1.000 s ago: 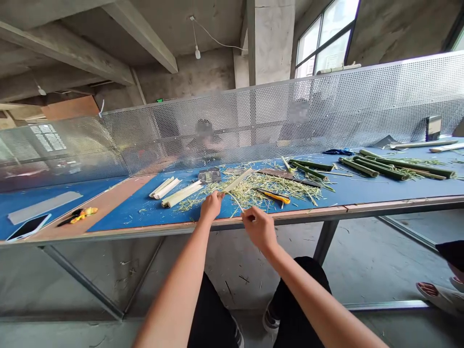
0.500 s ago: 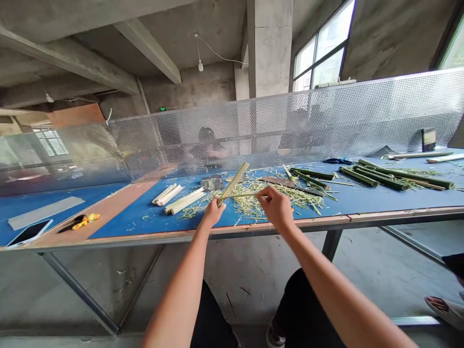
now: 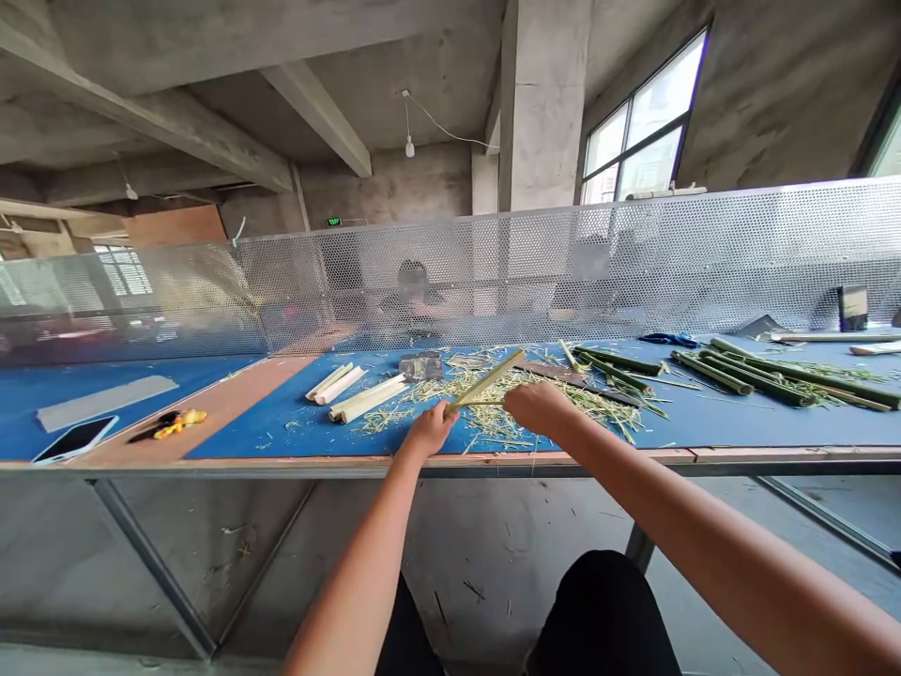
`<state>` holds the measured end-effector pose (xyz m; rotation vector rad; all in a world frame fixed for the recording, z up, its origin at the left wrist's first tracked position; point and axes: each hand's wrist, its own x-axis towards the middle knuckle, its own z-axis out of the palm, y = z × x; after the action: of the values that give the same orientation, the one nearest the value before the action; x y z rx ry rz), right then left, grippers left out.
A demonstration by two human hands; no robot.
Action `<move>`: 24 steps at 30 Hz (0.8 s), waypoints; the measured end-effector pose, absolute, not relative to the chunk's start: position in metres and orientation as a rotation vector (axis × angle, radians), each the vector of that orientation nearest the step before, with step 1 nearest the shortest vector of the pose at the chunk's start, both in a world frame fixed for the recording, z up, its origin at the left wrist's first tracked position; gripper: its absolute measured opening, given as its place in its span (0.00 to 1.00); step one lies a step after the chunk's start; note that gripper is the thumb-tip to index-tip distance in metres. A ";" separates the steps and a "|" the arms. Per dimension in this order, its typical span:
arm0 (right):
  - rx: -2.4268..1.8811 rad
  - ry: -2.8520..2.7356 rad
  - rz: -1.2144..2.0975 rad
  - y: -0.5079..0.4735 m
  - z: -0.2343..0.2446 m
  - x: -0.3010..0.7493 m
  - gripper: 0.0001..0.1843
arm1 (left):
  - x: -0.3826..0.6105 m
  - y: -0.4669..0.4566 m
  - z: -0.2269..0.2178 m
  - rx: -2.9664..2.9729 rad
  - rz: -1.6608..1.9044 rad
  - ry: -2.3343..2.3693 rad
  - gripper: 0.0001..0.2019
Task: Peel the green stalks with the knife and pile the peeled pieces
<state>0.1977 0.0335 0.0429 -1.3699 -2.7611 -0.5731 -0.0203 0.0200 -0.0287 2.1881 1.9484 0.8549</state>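
My left hand (image 3: 431, 430) is closed round the lower end of a pale green bamboo strip (image 3: 489, 377), which slants up to the right over the table. My right hand (image 3: 539, 408) is closed, back upward, on a thin straight piece (image 3: 484, 404) that reaches left to the strip beside my left fingers. Whether that piece is a blade or a bamboo sliver I cannot tell. Beneath both hands lies a heap of bamboo shavings (image 3: 493, 434). Split pale bamboo pieces (image 3: 370, 399) rest to the left of my left hand.
Green bamboo lengths (image 3: 760, 374) lie at the right. A dark flat blade-like piece (image 3: 573, 376) sits among the shavings. On the left are a phone (image 3: 76, 439), a yellow-and-black object (image 3: 179, 424) and a grey flat strip (image 3: 105, 402). A perforated metal screen (image 3: 436, 244) runs along the back.
The bamboo strip has tipped further to the right and lower. My right hand has turned so its back faces up. The whole view has shifted slightly.
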 end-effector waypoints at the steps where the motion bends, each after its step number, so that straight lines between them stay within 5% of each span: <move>1: -1.368 -2.766 -0.570 0.032 0.037 0.193 0.15 | -0.019 0.019 -0.029 2.182 0.846 1.996 0.16; 11: -1.585 -2.318 0.133 -0.039 -0.023 0.113 0.18 | -0.020 0.019 -0.029 1.957 0.935 2.320 0.18; 24: -1.630 -2.191 0.297 -0.052 -0.026 0.099 0.18 | -0.025 0.027 -0.028 1.790 1.087 2.315 0.15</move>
<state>0.0995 -0.0520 -0.0259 -1.6295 -2.1907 0.2971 -0.0247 0.0272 -0.0277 1.7899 2.3146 1.0867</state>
